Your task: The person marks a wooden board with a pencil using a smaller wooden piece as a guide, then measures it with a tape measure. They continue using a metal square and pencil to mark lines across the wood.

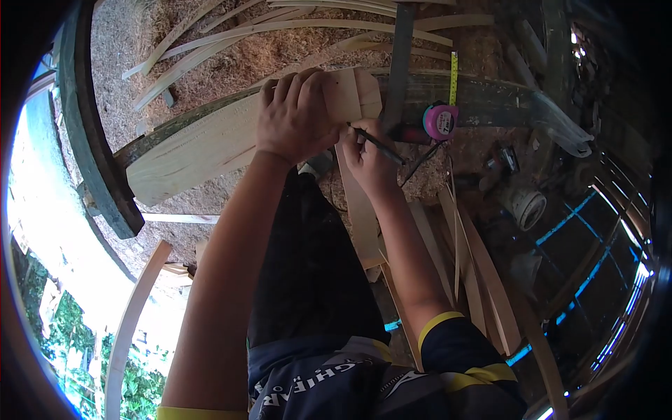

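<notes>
A long pale wooden board (196, 150) lies across a dark beam in front of me. On its right end rests a short flat wood piece (343, 94) with an angled end. My left hand (297, 115) presses that piece down, its fingers bent over the far side. My right hand (371, 157) is closed around a dark pencil (378, 145), its tip at the near edge of the wood piece, close to my left hand. A pink tape measure (439, 122) sits to the right, its yellow blade (453, 77) drawn out.
Thin curved wood strips (280, 28) lie on the sawdust-covered ground beyond the board. A dark upright bar (399, 63) crosses the beam (490, 101) near the tape measure. More planks (483, 287) lean at my right, with a pale bucket (528, 208) farther off.
</notes>
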Demonstrator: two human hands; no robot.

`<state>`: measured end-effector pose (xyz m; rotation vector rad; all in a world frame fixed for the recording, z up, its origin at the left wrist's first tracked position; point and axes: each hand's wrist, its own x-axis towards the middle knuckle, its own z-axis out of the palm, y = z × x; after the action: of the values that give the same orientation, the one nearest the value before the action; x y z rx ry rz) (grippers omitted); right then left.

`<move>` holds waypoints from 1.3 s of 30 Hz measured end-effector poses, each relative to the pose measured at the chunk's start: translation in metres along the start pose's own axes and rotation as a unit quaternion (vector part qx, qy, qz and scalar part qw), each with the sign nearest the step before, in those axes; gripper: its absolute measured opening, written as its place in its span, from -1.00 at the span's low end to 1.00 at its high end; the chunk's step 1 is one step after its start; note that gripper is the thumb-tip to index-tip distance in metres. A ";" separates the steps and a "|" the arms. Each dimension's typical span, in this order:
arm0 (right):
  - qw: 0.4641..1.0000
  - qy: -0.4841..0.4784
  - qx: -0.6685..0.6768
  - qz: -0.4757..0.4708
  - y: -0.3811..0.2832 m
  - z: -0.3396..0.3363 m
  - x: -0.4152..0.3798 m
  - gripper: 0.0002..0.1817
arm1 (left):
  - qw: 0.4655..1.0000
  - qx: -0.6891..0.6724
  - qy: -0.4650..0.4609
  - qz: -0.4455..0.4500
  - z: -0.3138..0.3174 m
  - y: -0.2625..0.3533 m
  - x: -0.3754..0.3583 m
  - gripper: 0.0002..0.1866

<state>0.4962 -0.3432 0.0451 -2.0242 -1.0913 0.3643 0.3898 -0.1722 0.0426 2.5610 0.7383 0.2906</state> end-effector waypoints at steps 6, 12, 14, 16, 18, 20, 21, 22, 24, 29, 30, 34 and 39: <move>1.000 -0.017 -0.009 0.010 -0.005 -0.002 0.003 -0.83 | 1.000 0.000 0.010 0.000 -0.001 0.000 0.000 -0.05; 1.000 -0.014 0.000 0.003 -0.005 -0.002 0.004 -0.83 | 1.000 -0.012 0.024 0.008 -0.002 -0.001 -0.001 -0.04; 1.000 -0.020 -0.001 0.011 -0.005 -0.002 0.004 -0.83 | 1.000 -0.013 0.021 0.008 -0.003 -0.001 -0.001 -0.04; 0.999 -0.025 -0.009 0.018 -0.006 -0.003 0.004 -0.83 | 1.000 -0.014 0.018 0.010 -0.003 -0.001 0.000 -0.03; 0.999 -0.030 -0.003 0.018 -0.007 -0.005 0.006 -0.83 | 1.000 -0.010 0.012 0.005 -0.002 0.000 0.000 -0.03; 0.999 -0.036 0.004 0.016 -0.008 -0.006 0.008 -0.83 | 1.000 -0.007 0.007 0.004 -0.002 -0.001 -0.001 -0.02; 0.999 -0.045 -0.006 0.026 -0.009 -0.007 0.008 -0.84 | 1.000 -0.003 0.002 0.003 -0.002 -0.002 -0.001 0.00; 0.998 -0.053 -0.016 0.036 -0.010 -0.008 0.009 -0.84 | 1.000 -0.003 0.002 0.002 -0.002 -0.002 -0.001 0.00; 0.998 -0.054 -0.023 0.036 -0.013 -0.008 0.011 -0.85 | 1.000 -0.006 0.010 0.008 -0.002 -0.003 -0.001 0.00; 0.998 -0.048 -0.036 0.023 -0.014 -0.008 0.012 -0.85 | 0.999 -0.020 0.025 0.008 -0.002 -0.002 0.000 -0.04; 0.998 -0.052 -0.029 0.022 -0.014 -0.008 0.012 -0.85 | 0.999 -0.027 0.027 0.010 -0.003 -0.002 0.000 -0.03; 0.997 -0.070 -0.023 0.032 -0.015 -0.012 0.014 -0.85 | 0.999 -0.024 0.022 0.008 -0.002 -0.003 -0.001 -0.02; 0.995 -0.081 -0.023 0.047 -0.014 -0.011 0.014 -0.85 | 0.999 -0.030 0.026 0.009 -0.003 -0.002 -0.001 0.00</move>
<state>0.5033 -0.3332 0.0642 -2.1221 -1.1129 0.5651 0.3871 -0.1701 0.0439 2.5125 0.7143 0.3809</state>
